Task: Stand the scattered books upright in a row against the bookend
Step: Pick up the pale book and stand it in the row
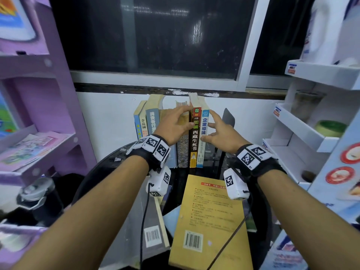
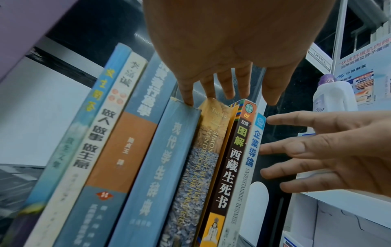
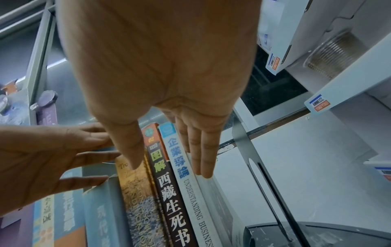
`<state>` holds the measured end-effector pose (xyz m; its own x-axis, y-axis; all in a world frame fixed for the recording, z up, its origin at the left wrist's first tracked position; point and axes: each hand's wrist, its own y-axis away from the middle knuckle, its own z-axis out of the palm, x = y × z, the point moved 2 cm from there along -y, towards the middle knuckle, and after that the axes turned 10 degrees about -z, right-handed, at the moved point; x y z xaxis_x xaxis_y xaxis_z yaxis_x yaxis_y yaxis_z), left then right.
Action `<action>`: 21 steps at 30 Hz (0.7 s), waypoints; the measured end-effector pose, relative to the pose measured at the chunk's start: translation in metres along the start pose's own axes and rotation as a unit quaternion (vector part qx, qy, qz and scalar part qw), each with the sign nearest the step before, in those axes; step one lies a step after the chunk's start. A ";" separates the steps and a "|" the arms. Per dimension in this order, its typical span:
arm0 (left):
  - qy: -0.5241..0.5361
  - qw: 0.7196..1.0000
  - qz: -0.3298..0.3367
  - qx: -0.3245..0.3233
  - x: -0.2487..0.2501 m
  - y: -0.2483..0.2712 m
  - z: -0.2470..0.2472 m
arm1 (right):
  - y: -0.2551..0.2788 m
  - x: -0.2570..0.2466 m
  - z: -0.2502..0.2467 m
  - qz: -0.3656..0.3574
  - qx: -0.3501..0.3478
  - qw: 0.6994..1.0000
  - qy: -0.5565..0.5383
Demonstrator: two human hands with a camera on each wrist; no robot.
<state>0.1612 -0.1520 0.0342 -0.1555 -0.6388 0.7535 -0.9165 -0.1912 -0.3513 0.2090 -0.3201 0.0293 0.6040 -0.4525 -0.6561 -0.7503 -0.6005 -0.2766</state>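
Note:
Several books stand upright in a row (image 1: 167, 133) at the back of a dark round table (image 1: 101, 168). My left hand (image 1: 183, 117) rests its straight fingertips (image 2: 188, 98) on the tops of the blue dictionary (image 2: 165, 167) and the worn paperback beside it. My right hand (image 1: 214, 127) lays flat fingers (image 3: 201, 160) against the outer cover of the white-and-blue business book (image 1: 203, 137), the last in the row. The black metal bookend (image 1: 228, 117) stands a short gap to its right. A yellow book (image 1: 208, 221) and a grey book with a barcode (image 1: 153, 227) lie flat in front.
A purple shelf unit (image 1: 39, 106) with magazines stands on the left. White display shelves (image 1: 303, 133) with jars and a bottle rise on the right. A dark window and white wall (image 1: 109, 117) back the table. A dark lidded container (image 1: 39, 197) sits at lower left.

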 end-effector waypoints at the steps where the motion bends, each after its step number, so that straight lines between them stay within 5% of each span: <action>1: -0.006 1.000 -0.004 0.001 0.002 0.007 -0.002 | 0.005 -0.002 -0.001 0.002 -0.006 1.000 0.006; 21: -0.075 0.984 -0.130 -0.092 -0.012 0.096 0.013 | 0.090 -0.020 0.015 0.057 -0.099 0.988 0.104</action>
<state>0.0800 -0.1729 -0.0157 0.1369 -0.6915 0.7093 -0.9715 -0.2337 -0.0403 0.1255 -0.3551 0.0078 0.5752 -0.6381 -0.5118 -0.7623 -0.6451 -0.0524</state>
